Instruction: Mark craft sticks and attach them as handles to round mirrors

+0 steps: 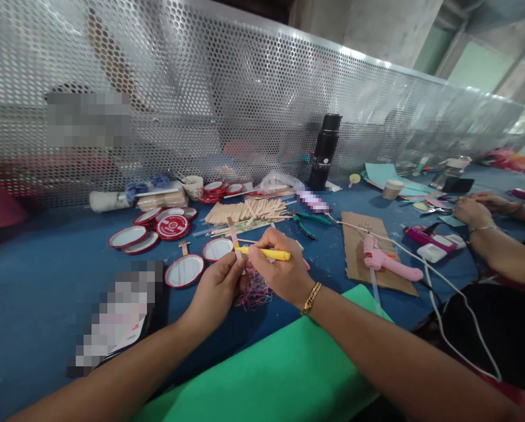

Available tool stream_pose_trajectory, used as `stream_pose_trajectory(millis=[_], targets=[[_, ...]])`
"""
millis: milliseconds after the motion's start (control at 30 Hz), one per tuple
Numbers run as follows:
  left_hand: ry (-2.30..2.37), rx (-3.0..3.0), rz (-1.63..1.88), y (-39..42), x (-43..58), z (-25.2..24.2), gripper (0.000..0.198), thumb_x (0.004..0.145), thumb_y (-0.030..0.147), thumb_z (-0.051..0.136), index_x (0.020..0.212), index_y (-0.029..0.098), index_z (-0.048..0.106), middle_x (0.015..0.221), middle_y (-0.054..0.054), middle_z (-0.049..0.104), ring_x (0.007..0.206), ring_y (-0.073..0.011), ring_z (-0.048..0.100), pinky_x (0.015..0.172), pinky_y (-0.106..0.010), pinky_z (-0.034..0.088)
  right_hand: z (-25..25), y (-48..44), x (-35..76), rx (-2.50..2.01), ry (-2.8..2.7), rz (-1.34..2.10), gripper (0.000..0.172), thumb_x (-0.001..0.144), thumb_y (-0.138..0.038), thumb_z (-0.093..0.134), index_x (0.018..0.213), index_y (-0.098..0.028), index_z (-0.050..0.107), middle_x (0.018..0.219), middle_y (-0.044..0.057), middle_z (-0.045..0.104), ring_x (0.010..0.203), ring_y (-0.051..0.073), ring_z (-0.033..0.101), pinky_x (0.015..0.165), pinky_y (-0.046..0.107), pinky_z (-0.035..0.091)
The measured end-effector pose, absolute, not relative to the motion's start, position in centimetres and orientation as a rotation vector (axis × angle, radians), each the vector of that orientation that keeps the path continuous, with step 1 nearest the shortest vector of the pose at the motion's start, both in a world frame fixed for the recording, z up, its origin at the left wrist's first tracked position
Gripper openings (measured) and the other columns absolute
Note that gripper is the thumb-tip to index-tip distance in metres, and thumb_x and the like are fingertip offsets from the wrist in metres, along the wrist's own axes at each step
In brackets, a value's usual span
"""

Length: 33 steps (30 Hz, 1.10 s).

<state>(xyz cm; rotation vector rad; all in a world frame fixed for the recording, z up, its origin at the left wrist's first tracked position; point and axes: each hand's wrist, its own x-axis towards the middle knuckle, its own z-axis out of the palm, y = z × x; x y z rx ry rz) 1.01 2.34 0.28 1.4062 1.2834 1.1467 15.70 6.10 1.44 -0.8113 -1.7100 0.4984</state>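
Observation:
Between the fingertips of my left hand (218, 287) stands a wooden craft stick (231, 228), tilted and partly coloured. My right hand (284, 264) grips a yellow marker (271, 253), its tip at the side of the stick. Just below the hands lies a tangle of multicoloured thread (256, 293). Red-rimmed jar lids lie to the left; the nearest lid (184, 271) has a short stick piece (184, 247) at its top edge. Behind the hands is a pile of plain craft sticks (249, 210).
A pink glue gun (383, 261) rests on cardboard (354, 234), its white cord trailing right. Pliers (309, 223) and a black bottle (326, 152) stand farther back. A phone (117, 316) lies front left, green cloth (280, 375) in front. Another person's hands (477, 211) work at right.

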Motion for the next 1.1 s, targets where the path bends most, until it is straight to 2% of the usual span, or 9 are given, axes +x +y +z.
stream_pose_trajectory(millis=[1100], targets=[[1.279, 1.389, 1.176, 2.40, 0.93, 0.05, 0.044, 0.087, 0.060, 0.058, 0.071, 0.020, 0.052, 0.056, 0.006, 0.047, 0.047, -0.0083, 0.033, 0.043, -0.021, 0.024, 1.54, 6.14, 15.85, -0.815, -1.687, 0.487, 0.021, 0.085, -0.026, 0.059, 0.067, -0.023, 0.050, 0.060, -0.005, 0.056, 0.055, 0.012, 0.051, 0.060, 0.027, 0.040]])
